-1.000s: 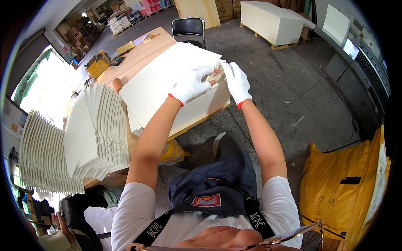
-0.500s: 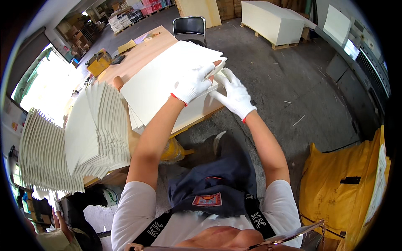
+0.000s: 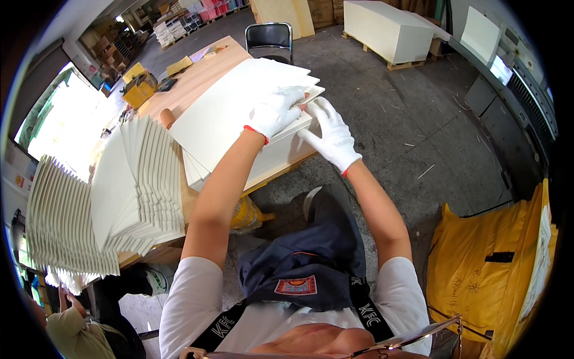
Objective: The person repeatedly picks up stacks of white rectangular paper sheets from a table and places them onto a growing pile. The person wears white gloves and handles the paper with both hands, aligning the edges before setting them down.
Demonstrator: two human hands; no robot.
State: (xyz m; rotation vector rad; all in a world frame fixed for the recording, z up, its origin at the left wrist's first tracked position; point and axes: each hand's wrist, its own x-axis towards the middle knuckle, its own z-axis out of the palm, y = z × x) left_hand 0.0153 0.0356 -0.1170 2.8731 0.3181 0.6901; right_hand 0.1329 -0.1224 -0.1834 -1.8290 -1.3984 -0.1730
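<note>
A thick stack of white board sheets lies on the wooden table in front of me, its upper sheets fanned apart at the right-hand corner. My left hand, in a white knit glove with a red cuff and bare fingertips, rests on top, its fingers closed round the edge of the upper sheets. Against that same corner is my right hand, gloved alike. Its fingers touch the sheet edges near my left fingertips, while the thumb is spread away along the stack's side. Part of the sheet edges is hidden behind the gloves.
Fanned piles of white sheets stand at the left, beside another person. A yellow box sits on the table, with a black chair beyond. A large yellow bag stands at the right; a pallet stack is farther off.
The lifted sheet corners in my left hand have come down and now lie fanned in steps. Both hands have shifted slightly. The other person at the lower left has moved.
</note>
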